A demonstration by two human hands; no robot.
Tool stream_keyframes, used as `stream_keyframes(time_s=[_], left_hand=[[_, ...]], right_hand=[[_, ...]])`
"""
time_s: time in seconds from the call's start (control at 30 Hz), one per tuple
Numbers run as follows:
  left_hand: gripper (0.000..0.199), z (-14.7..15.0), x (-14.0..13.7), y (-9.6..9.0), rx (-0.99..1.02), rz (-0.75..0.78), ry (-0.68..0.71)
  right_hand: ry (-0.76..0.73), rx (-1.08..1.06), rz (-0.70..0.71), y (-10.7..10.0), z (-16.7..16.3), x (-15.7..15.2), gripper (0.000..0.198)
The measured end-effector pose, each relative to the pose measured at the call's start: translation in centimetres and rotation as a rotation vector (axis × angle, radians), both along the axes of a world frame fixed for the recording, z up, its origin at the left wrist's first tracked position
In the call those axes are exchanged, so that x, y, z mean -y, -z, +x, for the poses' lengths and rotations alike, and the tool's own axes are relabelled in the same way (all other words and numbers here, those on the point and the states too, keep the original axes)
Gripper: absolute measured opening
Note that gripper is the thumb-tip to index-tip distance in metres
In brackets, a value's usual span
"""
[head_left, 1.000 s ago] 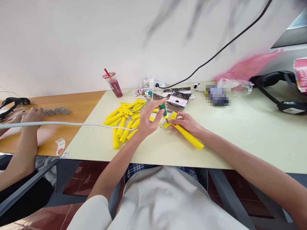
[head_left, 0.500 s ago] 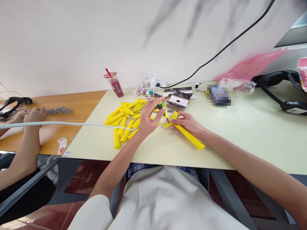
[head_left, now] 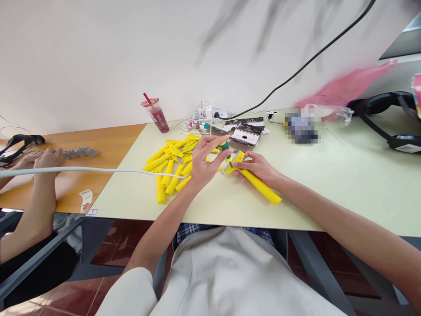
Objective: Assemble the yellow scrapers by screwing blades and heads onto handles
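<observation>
My left hand (head_left: 206,163) is closed round the green and yellow handle of a screwdriver (head_left: 225,147). The screwdriver's tip points down onto the flat head of a yellow scraper (head_left: 261,185). Fingers of my right hand (head_left: 258,169) grip that scraper near its head, with its long handle slanting toward the table's front edge. A small screw (head_left: 222,172) lies on the table just left of the scraper head. Beside my left hand is a pile of yellow scrapers (head_left: 169,169), partly hidden by that hand.
Small black-and-white boxes (head_left: 245,134) lie behind my hands, near a power strip (head_left: 219,113). A drink cup (head_left: 157,116) stands by the wall. A white cable (head_left: 98,169) crosses in front of the pile. Another person's hands (head_left: 49,158) are at the wooden table on the left.
The screwdriver handle has turned slightly and stands a little more upright in my left hand. My right hand and the scraper have hardly moved.
</observation>
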State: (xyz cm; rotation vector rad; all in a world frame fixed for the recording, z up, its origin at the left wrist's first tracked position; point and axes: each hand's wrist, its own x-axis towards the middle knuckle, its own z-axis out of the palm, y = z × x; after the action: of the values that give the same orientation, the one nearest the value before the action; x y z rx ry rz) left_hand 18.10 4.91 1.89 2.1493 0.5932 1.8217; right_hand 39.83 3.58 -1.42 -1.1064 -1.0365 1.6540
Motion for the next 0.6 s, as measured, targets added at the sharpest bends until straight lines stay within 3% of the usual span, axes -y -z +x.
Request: stream_keyframes(time_s=[0.17, 0.37, 0.6], left_hand=[[0.049, -0.15, 0.44, -0.02, -0.060, -0.080, 0.079], [0.040, 0.03, -0.17, 0.00, -0.007, 0.079, -0.020], [0.041, -0.07, 0.15, -0.10, -0.016, -0.029, 0.145]], right_hand=[[0.011, 0.003, 0.000, -0.09, -0.02, 0.03, 0.053], [0.009, 0.010, 0.002, -0.07, 0.06, 0.04, 0.051], [0.026, -0.006, -0.009, -0.03, 0.16, 0.05, 0.052]])
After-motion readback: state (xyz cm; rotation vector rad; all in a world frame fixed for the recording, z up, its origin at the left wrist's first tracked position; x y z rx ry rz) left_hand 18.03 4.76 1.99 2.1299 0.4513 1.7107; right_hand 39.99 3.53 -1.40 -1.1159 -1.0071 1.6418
